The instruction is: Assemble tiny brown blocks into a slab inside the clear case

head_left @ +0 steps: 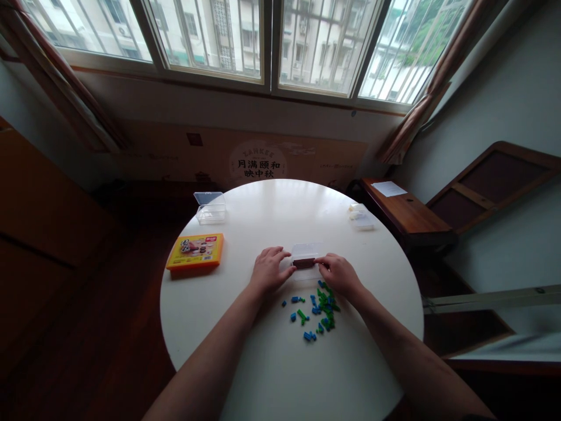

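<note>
My left hand (269, 270) and my right hand (338, 273) rest on the round white table (245, 362) and meet at a small clear plastic box (305, 255). A dark brown block (304, 263) sits at the box's near side, pinched between the fingertips of both hands. Just in front of my right hand lies a scatter of several small blue and green bricks (319, 310).
An orange flat box (196, 251) lies at the table's left. An open clear container (210, 207) stands at the far left edge, more small clear boxes (361, 215) at the far right. A wooden desk (405, 213) with a paper stands beyond the table's right side.
</note>
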`<state>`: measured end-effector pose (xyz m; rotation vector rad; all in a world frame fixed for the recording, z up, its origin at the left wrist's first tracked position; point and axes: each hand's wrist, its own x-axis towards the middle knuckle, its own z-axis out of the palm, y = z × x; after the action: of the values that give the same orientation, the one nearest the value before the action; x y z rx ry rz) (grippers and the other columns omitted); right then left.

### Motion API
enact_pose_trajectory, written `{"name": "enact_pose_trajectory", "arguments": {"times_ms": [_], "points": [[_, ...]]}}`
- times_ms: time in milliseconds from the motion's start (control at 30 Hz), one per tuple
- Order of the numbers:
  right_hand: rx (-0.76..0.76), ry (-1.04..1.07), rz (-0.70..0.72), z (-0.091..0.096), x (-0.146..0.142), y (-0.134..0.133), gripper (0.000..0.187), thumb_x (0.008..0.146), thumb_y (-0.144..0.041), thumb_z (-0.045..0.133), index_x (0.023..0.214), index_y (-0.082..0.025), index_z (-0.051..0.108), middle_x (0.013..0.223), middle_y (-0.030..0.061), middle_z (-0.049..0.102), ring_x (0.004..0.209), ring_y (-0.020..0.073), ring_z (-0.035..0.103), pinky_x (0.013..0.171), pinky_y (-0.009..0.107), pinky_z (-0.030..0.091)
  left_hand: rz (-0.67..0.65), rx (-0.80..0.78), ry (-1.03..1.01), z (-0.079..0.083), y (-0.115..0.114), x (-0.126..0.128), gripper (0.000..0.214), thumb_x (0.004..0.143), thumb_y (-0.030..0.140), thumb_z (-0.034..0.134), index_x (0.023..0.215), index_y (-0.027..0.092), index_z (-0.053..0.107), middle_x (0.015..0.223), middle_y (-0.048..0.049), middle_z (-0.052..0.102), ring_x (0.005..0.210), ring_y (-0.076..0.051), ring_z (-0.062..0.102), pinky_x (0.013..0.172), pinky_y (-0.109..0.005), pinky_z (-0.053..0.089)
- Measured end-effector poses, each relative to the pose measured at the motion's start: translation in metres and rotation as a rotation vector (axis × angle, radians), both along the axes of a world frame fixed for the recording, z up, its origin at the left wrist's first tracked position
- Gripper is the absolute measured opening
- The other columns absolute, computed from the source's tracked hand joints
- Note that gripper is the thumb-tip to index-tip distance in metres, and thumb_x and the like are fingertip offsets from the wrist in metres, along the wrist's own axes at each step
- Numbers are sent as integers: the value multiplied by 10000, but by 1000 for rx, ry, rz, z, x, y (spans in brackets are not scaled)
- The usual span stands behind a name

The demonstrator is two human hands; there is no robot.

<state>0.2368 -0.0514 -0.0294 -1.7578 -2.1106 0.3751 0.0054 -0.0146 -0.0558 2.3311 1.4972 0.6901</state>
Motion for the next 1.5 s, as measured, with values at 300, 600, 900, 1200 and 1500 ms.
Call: {"name": "enact_pose_trajectory", "arguments": {"times_ms": [300,600,900,1200,1500], "points": [[151,214,-3,-5,7,-4,254,874,-208,522,1002,-208,742,909,60,695,831,183,629,827,289,485,-11,-7,-18,3,0,0,337,807,468,646,1075,267,688,1266,-71,627,1228,-301,504,1056,-479,388],[349,516,-66,-20,19,4,555,939,-352,475,1468,-209,385,1255,132,546,1008,218,579,785,349,531,-113,65,-127,9,-2,-2,935,726,519,733,1488,211,287,1443,-150,466,1314,-327,435,1088,-502,370],[292,714,65,-25,17,8,371,981,-381,440,1293,-245,589,1313,91,608,1242,241,532,1065,457,410,-314,192,-188,8,-6,9,1048,695,385,785,1522,230,160,1450,-155,445,1331,-332,412,1098,-522,375],[135,763,182,-20,30,4,169,837,-362,677,924,-218,693,1202,102,654,1128,249,604,939,416,498,-340,121,-138,19,-13,9,423,822,399,658,1204,247,559,1368,-113,524,1273,-301,462,1063,-496,409],[4,692,336,-16,42,5,56,763,-243,736,816,-227,744,1297,88,600,1207,264,553,1041,429,419,-303,53,-111,12,-10,11,213,867,298,579,1067,253,636,1354,-92,546,1239,-287,497,1037,-491,422]]}}
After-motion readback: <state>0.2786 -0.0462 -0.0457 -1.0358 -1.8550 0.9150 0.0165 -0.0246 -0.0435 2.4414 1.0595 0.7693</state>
